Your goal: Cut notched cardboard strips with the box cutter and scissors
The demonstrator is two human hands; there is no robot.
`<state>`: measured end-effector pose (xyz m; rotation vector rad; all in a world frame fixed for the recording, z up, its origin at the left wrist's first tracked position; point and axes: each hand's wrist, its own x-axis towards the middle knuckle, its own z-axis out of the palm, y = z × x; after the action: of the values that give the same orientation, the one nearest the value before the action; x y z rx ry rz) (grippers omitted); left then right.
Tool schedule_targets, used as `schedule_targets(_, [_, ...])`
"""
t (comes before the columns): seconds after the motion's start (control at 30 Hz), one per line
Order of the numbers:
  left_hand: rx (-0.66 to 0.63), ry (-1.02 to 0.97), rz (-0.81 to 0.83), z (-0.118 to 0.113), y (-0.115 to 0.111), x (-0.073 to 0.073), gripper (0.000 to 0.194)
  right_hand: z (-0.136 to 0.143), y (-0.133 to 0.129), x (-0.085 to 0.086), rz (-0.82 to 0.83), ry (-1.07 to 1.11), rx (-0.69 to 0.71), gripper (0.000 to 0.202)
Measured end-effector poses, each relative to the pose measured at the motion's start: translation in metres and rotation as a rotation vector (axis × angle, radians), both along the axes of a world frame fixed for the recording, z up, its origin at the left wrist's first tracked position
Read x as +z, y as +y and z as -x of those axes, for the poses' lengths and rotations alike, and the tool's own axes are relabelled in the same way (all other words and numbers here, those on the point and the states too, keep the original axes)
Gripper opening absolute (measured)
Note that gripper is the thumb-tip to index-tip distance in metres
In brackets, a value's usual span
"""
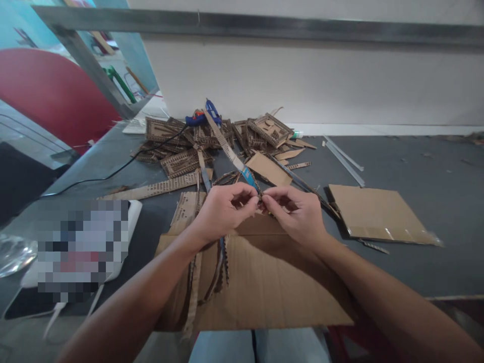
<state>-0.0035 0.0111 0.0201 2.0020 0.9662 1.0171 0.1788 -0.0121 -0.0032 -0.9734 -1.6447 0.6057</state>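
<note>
Head view. Landmark: the broad cardboard sheet (272, 282) in front of me. Above its far part, my left grip (229, 206) and right grip (297, 214) meet, thumbs against forefingers, both pinching the near end of a narrow corrugated strip (227, 146) just below its blue-printed stretch. From there the strip slants up and away, past the sheet's far edge, its other end in front of the blue glue gun (196, 120); whether the two touch I cannot tell. Loose strips (194, 297) lie across the sheet's left part. Beyond the sheet stands a heap of cardboard pieces (181, 164) on the bench (427, 161); to the sheet's right lies a flat cardboard panel (381, 212).

Handling note: my fingers hide the pinched end, so bending, parting and pressing cannot be told apart. In my judgement, small, even finger movements suit it best: pinches close together, pressure light enough to spare the ridges, and the long free end supported, lest its weight twist the strip or snag it on the heap beyond the sheet.
</note>
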Motion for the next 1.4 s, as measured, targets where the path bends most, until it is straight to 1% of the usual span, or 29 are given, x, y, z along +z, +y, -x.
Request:
schedule_targets(0.1, [-0.005, 0.041, -0.077, -0.0012, -0.001, 0.0012, 0.009, 0.0005, 0.0004, 0.0004, -0.029, -0.069, -0.051, 0.006])
schedule_targets(0.17, [-0.01, 0.063, -0.099, -0.0021, -0.0016, 0.0018, 0.009, 0.0009, 0.0005, 0.001, -0.054, -0.118, -0.088, 0.004])
schedule_targets(0.27, [-0.017, 0.072, -0.099, -0.003, -0.002, 0.002, 0.009, 0.0018, 0.0007, 0.0016, -0.088, -0.18, -0.118, 0.002])
schedule_targets(0.4, [-0.019, 0.082, -0.075, -0.0034, -0.0022, 0.0026, 0.009, 0.0027, 0.0009, 0.0019, -0.095, -0.221, -0.114, 0.002])
schedule_targets(0.63, [-0.02, 0.108, -0.08, -0.0014, -0.0019, 0.004, 0.009, 0.003, 0.0, 0.0023, -0.043, -0.201, -0.086, 0.002])
schedule_targets(0.8, [-0.002, 0.108, -0.106, 0.0016, -0.0007, 0.0035, 0.007, 0.0027, 0.0003, 0.0038, -0.056, -0.22, -0.104, 0.003])
schedule_targets(0.97, [-0.013, 0.083, -0.063, 0.0023, -0.0004, 0.0042, 0.006, 0.0028, 0.0, 0.0053, -0.053, -0.21, -0.1, 0.002])
schedule_targets(1.23, [0.005, 0.078, 0.001, 0.0048, 0.0032, 0.0033, 0.008, 0.0013, -0.0001, 0.0038, 0.026, -0.156, -0.084, 0.004])
schedule_targets(1.33, [0.017, 0.091, -0.053, 0.0043, 0.0028, 0.0033, 0.007, 0.0009, 0.0009, 0.0029, 0.029, -0.153, -0.069, 0.004])
schedule_targets(1.4, [0.032, 0.116, -0.139, 0.0031, 0.0013, 0.0023, 0.006, 0.0008, 0.0017, 0.0023, 0.013, -0.16, -0.061, 0.004])
